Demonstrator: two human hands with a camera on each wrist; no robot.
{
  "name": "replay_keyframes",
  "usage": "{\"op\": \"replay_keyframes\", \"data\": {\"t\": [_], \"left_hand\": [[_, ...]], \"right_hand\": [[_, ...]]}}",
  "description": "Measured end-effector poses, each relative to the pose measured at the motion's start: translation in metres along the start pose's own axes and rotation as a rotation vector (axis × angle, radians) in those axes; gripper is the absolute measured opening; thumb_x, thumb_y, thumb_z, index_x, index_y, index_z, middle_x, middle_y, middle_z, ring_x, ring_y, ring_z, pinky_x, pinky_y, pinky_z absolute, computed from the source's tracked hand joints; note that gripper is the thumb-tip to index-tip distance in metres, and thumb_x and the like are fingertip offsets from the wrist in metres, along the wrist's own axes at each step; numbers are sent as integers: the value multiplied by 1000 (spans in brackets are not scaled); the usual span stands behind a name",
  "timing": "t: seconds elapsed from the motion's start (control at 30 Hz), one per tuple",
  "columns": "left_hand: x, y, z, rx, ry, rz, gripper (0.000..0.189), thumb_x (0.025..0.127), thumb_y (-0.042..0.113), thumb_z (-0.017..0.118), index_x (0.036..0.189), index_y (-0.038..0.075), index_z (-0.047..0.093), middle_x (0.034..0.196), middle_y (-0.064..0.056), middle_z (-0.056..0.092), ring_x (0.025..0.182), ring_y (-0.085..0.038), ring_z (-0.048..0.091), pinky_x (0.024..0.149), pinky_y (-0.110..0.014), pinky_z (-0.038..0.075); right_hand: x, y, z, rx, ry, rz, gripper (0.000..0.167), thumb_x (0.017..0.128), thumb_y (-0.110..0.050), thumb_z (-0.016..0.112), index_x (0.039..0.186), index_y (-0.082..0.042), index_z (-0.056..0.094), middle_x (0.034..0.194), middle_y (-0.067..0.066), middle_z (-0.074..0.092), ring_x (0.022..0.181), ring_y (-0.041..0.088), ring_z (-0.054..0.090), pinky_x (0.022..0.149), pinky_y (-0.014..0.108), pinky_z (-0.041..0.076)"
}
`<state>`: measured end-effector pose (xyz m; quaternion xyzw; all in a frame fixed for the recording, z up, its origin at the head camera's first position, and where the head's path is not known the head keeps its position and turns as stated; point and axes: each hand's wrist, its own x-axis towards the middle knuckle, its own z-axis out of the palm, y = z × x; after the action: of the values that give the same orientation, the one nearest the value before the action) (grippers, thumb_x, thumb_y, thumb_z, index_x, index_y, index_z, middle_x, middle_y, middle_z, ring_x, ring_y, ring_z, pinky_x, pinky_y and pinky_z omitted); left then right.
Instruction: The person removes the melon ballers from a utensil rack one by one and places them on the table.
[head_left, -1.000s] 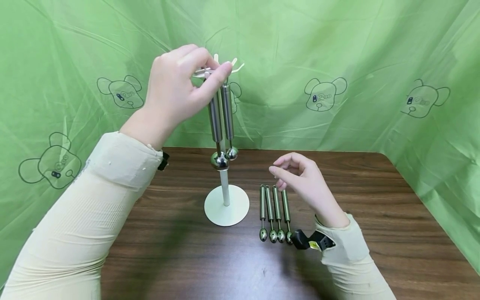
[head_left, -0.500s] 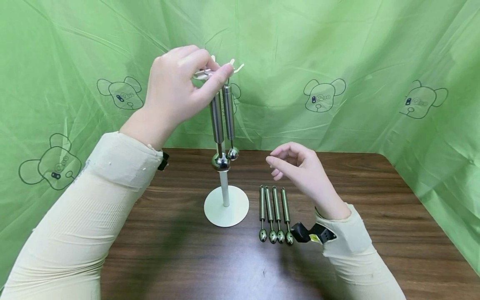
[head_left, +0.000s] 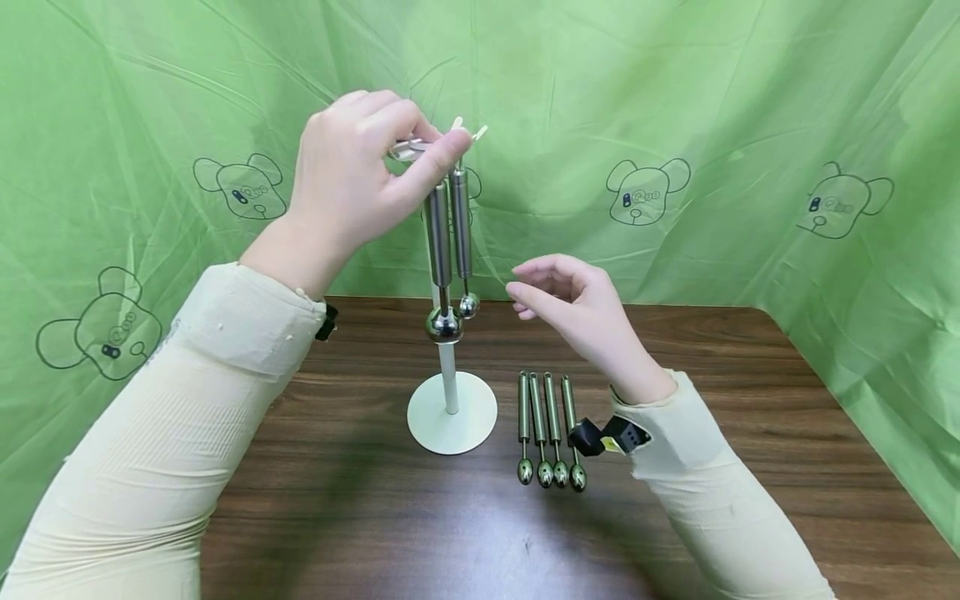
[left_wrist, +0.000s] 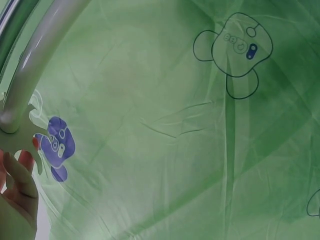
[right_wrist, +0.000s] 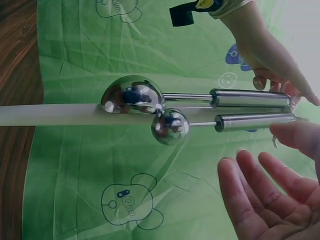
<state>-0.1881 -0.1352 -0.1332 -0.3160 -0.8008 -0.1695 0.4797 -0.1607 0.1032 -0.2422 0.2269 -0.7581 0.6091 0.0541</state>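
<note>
My left hand [head_left: 356, 167] grips the white hook rack [head_left: 407, 150] at the top of a stand, thumb and fingers about its rim. Two steel utensils hang there: a scoop with a large round bowl [head_left: 444, 326], and a scoop with a smaller round bowl [head_left: 469, 306] to its right. The left wrist view shows only the pole and part of the rack near the fingers. My right hand [head_left: 573, 312], fingers loosely bent and holding nothing, is raised to the right of the hanging scoops. In the right wrist view its thumb [right_wrist: 295, 137] overlaps the smaller scoop's handle end.
The stand's round white base [head_left: 431, 433] rests on the brown wooden table [head_left: 330, 500]. Right of it, several small steel spoons [head_left: 545, 473] lie side by side, handles pointing away. A green curtain [head_left: 540, 67] with bear outlines surrounds the table's back and sides.
My right hand has risen and moved left from above the spoons toward the hanging scoops. The rack has turned slightly under my left hand, and the hanging scoops have shifted a little right.
</note>
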Motion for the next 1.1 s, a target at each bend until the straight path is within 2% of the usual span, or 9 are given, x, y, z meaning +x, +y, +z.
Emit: {"op": "replay_keyframes", "data": {"t": [0.2,0.43,0.7,0.8,1.0,1.1], "left_hand": [[0,-1,0,10,5,9,42,94,42,62,82,4,73,82,-11,74,72,-29,57,62,-38,41],[0,-2,2,11,33,28,44,95,42,61,80,3,72,80,-11,73,69,-28,55,61,-38,41],[-1,-1,2,-3,29,6,43,96,41,60,79,3,71,81,-11,74,70,-28,54,62,-36,39],[-1,-1,1,-4,27,1,43,95,40,60,80,2,71,83,-11,74,72,-28,54,63,-36,40],[-2,-1,2,-12,29,5,41,95,39,61,81,2,70,84,-11,75,76,-29,59,64,-38,43],[-2,-1,2,-17,25,3,40,95,38,61,81,2,70,83,-12,74,77,-29,63,64,-40,46]], "right_hand": [[16,-3,9,30,16,-75,27,91,-12,69,117,-3,67,102,11,73,77,19,71,78,34,60],[34,-4,19,45,11,-66,31,92,-13,69,121,-3,65,108,13,72,80,21,70,79,34,59],[45,-4,27,11,42,-58,32,91,-16,70,121,-6,66,110,11,68,81,21,67,75,32,59],[49,-3,30,24,21,-55,31,90,-15,71,120,-5,66,110,13,69,83,17,66,76,34,60],[54,-2,35,71,-22,-64,29,91,-9,70,118,0,66,109,17,71,84,18,67,76,41,60],[54,-2,36,82,-18,-76,28,90,-8,69,116,1,67,106,17,72,79,16,67,74,38,60]]}}
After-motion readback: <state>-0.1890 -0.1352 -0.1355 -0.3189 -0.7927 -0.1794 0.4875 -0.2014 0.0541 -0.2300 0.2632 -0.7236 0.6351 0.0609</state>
